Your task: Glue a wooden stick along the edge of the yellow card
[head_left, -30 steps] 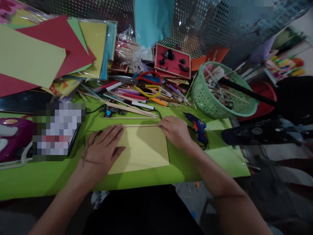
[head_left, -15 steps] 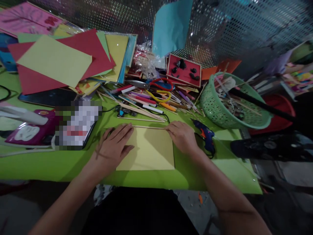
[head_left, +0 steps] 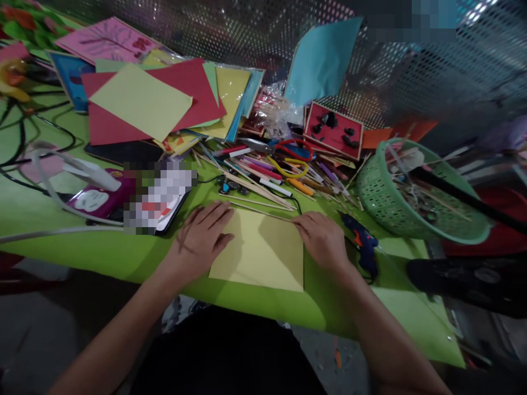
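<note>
A pale yellow sheet of card lies on the green tabletop in front of me. Along its far edge runs a thin wooden stick. My left hand rests flat over the card's left side, fingers stretched out, with the fingertips by the stick's left end. At the far right corner, my right hand has its fingers closed around the stick's right end. Close to the right of that hand, a blue glue gun lies on the table. More loose wooden sticks lie just beyond the card.
Markers and scissors lie in a heap at the back. A green basket stands to the right. Coloured sheets are stacked back left, near a phone and a purple device. A framed red panel leans behind.
The view has swung left and tilted, so everything appears shifted to the right. Both hands keep their places on the card and stick.
</note>
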`<control>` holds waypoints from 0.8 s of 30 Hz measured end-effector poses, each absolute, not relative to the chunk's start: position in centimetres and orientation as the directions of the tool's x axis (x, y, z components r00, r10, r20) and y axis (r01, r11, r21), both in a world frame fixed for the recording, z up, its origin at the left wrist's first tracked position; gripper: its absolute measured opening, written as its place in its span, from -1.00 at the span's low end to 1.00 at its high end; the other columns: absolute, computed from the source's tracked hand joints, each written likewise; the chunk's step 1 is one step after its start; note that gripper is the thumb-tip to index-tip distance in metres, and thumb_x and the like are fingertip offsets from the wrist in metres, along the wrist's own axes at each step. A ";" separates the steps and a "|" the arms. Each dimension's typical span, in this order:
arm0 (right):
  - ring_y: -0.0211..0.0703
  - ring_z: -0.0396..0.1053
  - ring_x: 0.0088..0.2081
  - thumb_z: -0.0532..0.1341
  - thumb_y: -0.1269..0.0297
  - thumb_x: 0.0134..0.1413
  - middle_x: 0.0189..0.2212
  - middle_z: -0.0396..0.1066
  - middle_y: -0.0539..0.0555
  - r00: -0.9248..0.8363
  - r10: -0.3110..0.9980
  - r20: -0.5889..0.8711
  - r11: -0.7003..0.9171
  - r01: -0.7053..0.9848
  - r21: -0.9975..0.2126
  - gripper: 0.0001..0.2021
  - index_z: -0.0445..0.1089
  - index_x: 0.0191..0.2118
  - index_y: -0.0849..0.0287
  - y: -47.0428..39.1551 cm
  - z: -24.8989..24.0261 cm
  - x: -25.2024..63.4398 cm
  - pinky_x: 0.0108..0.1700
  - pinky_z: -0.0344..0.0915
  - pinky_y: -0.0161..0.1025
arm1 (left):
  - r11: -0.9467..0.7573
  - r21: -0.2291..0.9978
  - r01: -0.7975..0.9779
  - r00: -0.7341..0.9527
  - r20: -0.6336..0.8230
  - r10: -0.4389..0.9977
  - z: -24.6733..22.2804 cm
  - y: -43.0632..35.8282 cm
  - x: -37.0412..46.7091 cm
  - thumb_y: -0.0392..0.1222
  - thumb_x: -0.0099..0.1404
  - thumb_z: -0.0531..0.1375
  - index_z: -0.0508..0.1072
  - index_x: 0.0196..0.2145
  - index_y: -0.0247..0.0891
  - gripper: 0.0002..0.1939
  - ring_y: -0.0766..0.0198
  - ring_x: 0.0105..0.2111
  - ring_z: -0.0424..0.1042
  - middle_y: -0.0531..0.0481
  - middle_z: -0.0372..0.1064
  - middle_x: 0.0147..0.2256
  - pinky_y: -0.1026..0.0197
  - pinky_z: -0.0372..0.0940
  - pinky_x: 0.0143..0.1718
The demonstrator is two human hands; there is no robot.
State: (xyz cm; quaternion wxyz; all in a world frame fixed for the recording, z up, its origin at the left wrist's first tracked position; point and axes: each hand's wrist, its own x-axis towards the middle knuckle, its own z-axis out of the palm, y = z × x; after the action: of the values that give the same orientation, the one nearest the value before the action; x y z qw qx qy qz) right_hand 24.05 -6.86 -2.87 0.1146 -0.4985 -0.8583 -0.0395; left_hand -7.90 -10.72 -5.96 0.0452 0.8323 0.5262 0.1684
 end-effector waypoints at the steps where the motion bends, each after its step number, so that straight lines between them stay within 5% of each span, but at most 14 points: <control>1: -0.02 0.48 -0.22 0.19 0.45 0.35 -0.25 0.61 0.13 -0.476 0.845 0.242 0.498 0.866 -0.038 -0.81 0.59 -0.16 0.15 -6.9 -2.9 24.0 -0.19 0.24 -0.15 | -0.445 0.256 0.858 0.391 0.234 0.890 -5.9 -10.7 -8.0 -0.01 0.58 -0.02 0.33 0.33 -0.25 -0.50 0.04 0.41 0.19 -0.12 0.26 0.39 -0.07 0.03 0.41; 14: -0.02 0.46 -0.24 0.22 0.48 0.32 -0.28 0.60 0.10 -0.447 0.862 0.240 0.429 0.894 0.124 -0.82 0.58 -0.16 0.14 -6.9 -2.5 23.2 -0.24 0.17 -0.12 | -0.442 0.301 0.845 0.395 0.205 0.895 -5.8 -10.1 -8.0 -0.06 0.51 0.09 0.38 0.29 -0.15 -0.55 0.01 0.35 0.28 -0.09 0.33 0.34 -0.18 0.08 0.35; 24: 0.03 0.45 -0.14 0.13 0.47 0.37 -0.17 0.60 0.14 -0.440 0.888 0.136 0.436 0.898 0.055 -0.74 0.57 -0.06 0.12 -6.9 -2.3 22.8 -0.17 0.22 -0.08 | -0.446 0.287 0.848 0.428 0.126 0.895 -4.4 -6.7 -8.2 -0.04 0.40 0.08 0.50 0.14 -0.07 -0.57 -0.13 0.12 0.44 -0.16 0.48 0.14 -0.16 0.31 0.10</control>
State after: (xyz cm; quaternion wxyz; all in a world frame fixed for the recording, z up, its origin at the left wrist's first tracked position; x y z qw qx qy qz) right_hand 22.78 -6.85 -2.25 0.0434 -0.5275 -0.8464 -0.0596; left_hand -8.23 -6.69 -4.42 0.0901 0.8402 0.5186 0.1303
